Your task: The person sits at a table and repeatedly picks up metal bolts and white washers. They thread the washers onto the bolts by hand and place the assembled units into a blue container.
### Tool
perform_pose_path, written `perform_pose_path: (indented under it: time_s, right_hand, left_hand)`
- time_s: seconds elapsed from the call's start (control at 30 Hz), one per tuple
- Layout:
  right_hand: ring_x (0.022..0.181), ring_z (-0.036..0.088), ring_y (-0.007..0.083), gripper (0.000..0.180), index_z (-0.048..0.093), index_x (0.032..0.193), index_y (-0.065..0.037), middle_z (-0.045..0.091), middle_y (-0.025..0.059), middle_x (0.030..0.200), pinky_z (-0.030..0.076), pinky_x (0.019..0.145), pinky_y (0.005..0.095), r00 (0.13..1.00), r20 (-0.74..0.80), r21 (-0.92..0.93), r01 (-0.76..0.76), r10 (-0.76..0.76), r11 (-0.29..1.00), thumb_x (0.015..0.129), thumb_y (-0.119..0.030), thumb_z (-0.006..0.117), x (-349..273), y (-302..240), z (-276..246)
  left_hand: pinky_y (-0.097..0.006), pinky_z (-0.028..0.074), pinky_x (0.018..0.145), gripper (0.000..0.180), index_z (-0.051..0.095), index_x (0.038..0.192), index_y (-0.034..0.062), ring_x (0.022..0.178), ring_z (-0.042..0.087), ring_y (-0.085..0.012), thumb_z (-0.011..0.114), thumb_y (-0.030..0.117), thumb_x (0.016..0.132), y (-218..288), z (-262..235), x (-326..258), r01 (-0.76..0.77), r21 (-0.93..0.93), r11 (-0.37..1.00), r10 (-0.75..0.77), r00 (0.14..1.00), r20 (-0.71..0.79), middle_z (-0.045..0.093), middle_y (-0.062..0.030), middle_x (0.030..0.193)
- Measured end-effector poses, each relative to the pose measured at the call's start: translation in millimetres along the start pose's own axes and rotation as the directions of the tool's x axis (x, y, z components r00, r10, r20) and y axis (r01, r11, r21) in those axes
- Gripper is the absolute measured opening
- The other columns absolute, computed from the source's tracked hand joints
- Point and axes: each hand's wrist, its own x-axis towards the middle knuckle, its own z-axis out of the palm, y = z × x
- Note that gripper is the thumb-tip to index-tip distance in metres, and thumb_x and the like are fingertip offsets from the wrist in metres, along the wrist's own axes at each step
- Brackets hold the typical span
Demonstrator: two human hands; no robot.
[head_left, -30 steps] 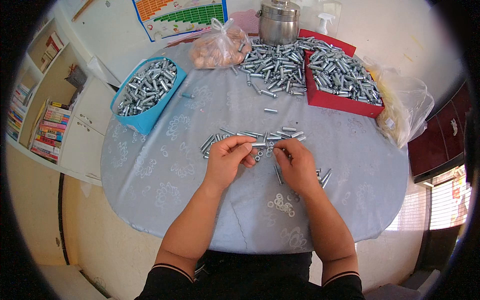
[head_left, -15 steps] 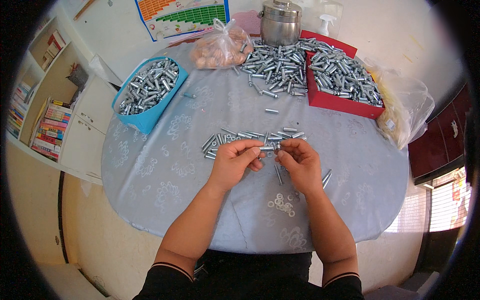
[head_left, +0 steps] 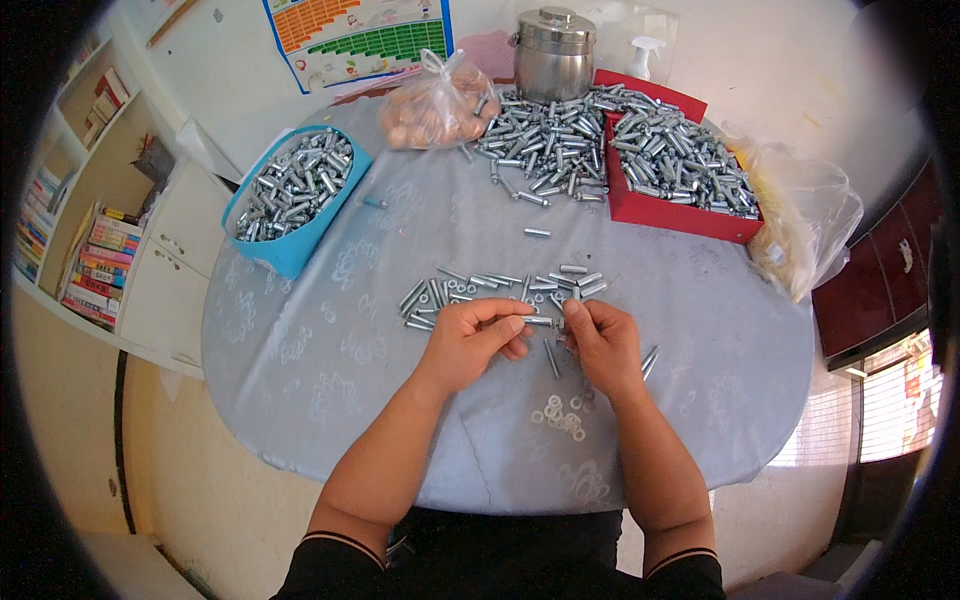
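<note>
Between my two hands lies a silvery metal expansion bolt (head_left: 540, 321), roughly level above the table. My left hand (head_left: 472, 342) pinches its left part between thumb and fingers. At its other end my right hand (head_left: 604, 347) has thumb and fingers closed; a small nut-like piece shows there, partly hidden. Just beyond my hands spreads a loose group of bolts, sleeves and nuts (head_left: 432, 295). Nearer me, a small heap of pale washers (head_left: 560, 418) lies beside my right wrist. One thin bolt (head_left: 552, 358) lies between my hands.
A blue box (head_left: 300, 255) of metal bolts stands at the left. A red box (head_left: 680, 222) at the back right is full of them, beside a large loose pile (head_left: 550, 150). Behind are a bag of round brown things (head_left: 435, 110), a steel pot (head_left: 555, 60) and a clear bag (head_left: 810, 220).
My right hand has turned slightly, its thumb now pointing more upward at the bolt's end. My left hand keeps its grip. The whole view has shifted a little.
</note>
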Motion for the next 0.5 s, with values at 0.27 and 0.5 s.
perform_pose_path:
  time_s: [0.27, 0.5]
  right_hand:
    - [0.066, 0.053, 0.0079, 0.013, 0.065, 0.090, 0.000, 0.061, 0.0010, 0.073, 0.045, 0.061, 0.0246, 0.991, 0.068, -0.052, 0.118, -0.114, 0.992, 0.087, -0.012, 0.069, -4, -5, -2]
    - [0.064, 0.051, 0.0079, 0.016, 0.064, 0.086, 0.001, 0.060, 0.0013, 0.070, 0.044, 0.059, 0.0248, 0.984, 0.017, 0.026, 0.177, -0.177, 0.984, 0.088, -0.014, 0.068, -4, -4, 7]
  left_hand:
    - [-0.027, 0.056, 0.066, 0.021, 0.064, 0.113, -0.0022, 0.074, 0.067, -0.0148, 0.057, 0.007, 0.095, -1, -2, 0, -0.006, -0.029, 1.000, 0.006, 1.000, 0.001, 0.069, -0.0109, 0.091]
    - [-0.029, 0.057, 0.066, 0.021, 0.064, 0.111, -0.0023, 0.073, 0.068, -0.0165, 0.059, 0.006, 0.093, -5, -3, 2, -0.028, -0.064, 0.998, 0.027, 1.000, -0.006, 0.069, -0.0108, 0.090]
